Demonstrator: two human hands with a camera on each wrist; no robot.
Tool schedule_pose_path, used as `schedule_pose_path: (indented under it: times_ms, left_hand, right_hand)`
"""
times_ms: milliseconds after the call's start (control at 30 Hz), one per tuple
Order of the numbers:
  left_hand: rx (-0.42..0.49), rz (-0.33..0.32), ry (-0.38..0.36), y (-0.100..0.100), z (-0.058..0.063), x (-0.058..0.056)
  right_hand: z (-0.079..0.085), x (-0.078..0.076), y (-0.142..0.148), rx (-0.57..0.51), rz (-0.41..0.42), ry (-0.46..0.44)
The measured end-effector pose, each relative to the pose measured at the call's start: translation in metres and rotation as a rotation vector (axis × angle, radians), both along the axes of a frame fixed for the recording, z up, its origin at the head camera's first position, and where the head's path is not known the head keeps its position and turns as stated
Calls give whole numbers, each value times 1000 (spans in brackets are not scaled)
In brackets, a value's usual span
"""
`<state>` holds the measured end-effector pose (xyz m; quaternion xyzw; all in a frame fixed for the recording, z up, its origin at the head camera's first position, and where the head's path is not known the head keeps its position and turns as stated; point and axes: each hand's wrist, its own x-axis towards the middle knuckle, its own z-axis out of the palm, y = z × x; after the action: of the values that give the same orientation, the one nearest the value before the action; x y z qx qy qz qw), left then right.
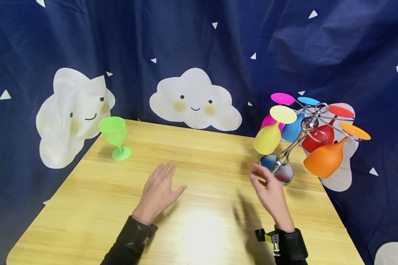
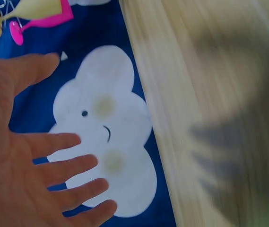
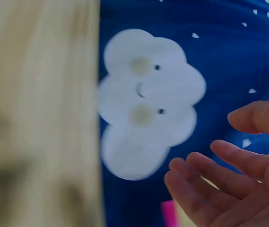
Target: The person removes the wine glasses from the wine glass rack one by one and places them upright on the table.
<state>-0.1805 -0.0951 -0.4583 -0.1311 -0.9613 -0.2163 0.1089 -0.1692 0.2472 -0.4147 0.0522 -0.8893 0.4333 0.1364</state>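
Over the middle of the table my left hand is held with fingers straight and thumb spread, nothing in it; the left wrist view shows its bare palm. My right hand has loosely bent fingers, also holding nothing, and overlaps the base of a metal glass rack in the head view. Upside down on the rack hang yellow, pink, blue, red and orange goblets. A green goblet stands upright at the table's far left corner.
The light wooden table ends at a dark blue curtain printed with white clouds and small triangles. The rack stands near the right table edge, with the orange goblet reaching out toward that edge.
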Motion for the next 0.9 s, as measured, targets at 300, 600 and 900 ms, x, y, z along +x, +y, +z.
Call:
schedule_pose_path:
  times_ms: [300, 600, 900]
  left_hand:
    - [-63, -97, -89, 18, -11, 17]
    - [-33, -93, -100, 16, -11, 24]
    - [-19, -102, -103, 9, -13, 28]
  right_hand:
    - [78, -22, 13, 213, -49, 328]
    - [129, -53, 18, 438, -83, 516]
    - [127, -81, 22, 659, -91, 431]
